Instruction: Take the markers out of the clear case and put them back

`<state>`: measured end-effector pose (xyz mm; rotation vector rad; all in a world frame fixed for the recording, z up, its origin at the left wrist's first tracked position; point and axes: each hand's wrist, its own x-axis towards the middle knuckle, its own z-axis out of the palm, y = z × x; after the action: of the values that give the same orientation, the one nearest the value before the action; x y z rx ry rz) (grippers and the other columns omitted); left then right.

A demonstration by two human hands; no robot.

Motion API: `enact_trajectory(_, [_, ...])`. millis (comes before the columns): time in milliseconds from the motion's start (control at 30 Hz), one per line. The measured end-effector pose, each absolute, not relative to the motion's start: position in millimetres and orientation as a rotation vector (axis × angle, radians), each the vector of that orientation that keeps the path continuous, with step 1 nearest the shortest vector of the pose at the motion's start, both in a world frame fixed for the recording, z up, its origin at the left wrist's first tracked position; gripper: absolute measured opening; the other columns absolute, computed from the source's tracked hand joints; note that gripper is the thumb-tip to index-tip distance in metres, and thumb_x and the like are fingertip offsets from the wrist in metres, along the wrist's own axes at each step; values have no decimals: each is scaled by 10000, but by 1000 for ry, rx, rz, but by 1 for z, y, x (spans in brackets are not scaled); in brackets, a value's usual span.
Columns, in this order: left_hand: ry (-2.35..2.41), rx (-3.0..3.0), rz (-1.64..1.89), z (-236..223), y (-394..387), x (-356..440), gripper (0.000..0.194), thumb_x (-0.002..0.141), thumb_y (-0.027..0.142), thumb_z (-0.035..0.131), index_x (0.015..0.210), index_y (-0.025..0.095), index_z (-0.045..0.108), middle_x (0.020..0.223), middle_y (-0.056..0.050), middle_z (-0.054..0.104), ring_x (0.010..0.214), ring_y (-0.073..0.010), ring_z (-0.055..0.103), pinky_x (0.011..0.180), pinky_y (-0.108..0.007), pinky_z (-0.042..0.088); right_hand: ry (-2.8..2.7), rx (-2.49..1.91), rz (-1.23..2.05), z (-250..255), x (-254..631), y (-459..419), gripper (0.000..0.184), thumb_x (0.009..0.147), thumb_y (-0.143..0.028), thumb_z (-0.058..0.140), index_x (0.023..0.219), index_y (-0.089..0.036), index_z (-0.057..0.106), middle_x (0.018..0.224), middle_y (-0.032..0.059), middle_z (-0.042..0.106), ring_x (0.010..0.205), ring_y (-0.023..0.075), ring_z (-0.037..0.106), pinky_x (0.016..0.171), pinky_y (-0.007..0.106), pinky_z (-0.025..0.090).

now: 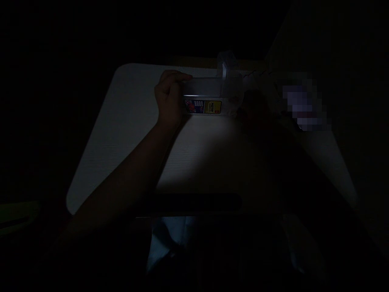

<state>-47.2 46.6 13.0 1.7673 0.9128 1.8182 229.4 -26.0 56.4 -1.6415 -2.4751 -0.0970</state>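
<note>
In the dim head view, a clear plastic container (202, 87) lies on its side on a pale board, with a dark and yellow label along its near face. My left hand (170, 95) is closed around its left end, fingers over the top edge. At the right end a clear plastic flap or lid (227, 67) stands up. My right hand (253, 111) is in deep shadow beside that end; its fingers do not show clearly, so I cannot make out whether it grips the container.
The pale board (112, 121) has rounded corners and a dark slot (194, 201) near its front edge. A lit, pixelated object (302, 107) lies toward the right side. Something greenish (18, 213) shows dimly at the far left. Darkness surrounds the board.
</note>
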Motion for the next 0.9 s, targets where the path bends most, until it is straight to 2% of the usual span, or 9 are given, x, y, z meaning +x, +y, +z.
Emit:
enact_trajectory(200, [890, 1797, 1775, 9, 52, -51, 395, 946, 703, 619, 918, 326, 733, 1009, -62, 729, 1188, -297, 632, 1075, -544, 513, -2462, -1630, -103, 65, 225, -35, 414, 1037, -216, 451, 1355, -177, 713, 1433, 140, 654, 1390, 356, 563, 1199, 584, 445])
enact_trajectory(433, [893, 1802, 1767, 14, 45, -48, 471, 928, 776, 600, 922, 326, 740, 1030, -64, 725, 1201, -322, 654, 1052, -544, 523, -2392, -1574, -133, 56, 238, -27, 398, 1102, -380, 396, 1171, -206, 748, 1170, 135, 736, 1279, 336, 630, 1102, 510, 487])
enact_trajectory(533, [885, 1769, 1772, 14, 45, -48, 491, 910, 792, 638, 927, 314, 746, 1028, -51, 733, 1164, -297, 645, 1043, -507, 529, -2396, -1613, -107, 60, 237, -29, 422, 1110, -390, 383, 1217, -202, 745, 1200, 140, 737, 1270, 330, 642, 1109, 511, 485])
enact_trajectory(700, [852, 1731, 1810, 15, 47, -46, 647, 810, 889, 679, 889, 254, 767, 999, -55, 734, 1080, -274, 651, 1016, -489, 523, -2443, -1684, -111, 74, 237, -40, 455, 1109, -304, 371, 1401, -213, 708, 1413, 129, 680, 1371, 310, 590, 1179, 504, 465])
enact_trajectory(833, [877, 1757, 1830, 18, 42, -43, 591, 866, 863, 625, 896, 294, 779, 1008, -66, 732, 1077, -296, 666, 999, -502, 526, -2414, -1681, -99, 83, 243, -46, 527, 1126, -347, 298, 1507, -254, 650, 1411, 135, 684, 1373, 318, 588, 1193, 507, 458])
enact_trajectory(900, [879, 1768, 1837, 19, 39, -43, 579, 865, 859, 625, 885, 303, 784, 1018, -69, 735, 1076, -299, 674, 993, -495, 532, -2421, -1706, -59, 84, 244, -44, 532, 1121, -355, 294, 1498, -261, 658, 1396, 132, 696, 1357, 323, 598, 1198, 516, 455])
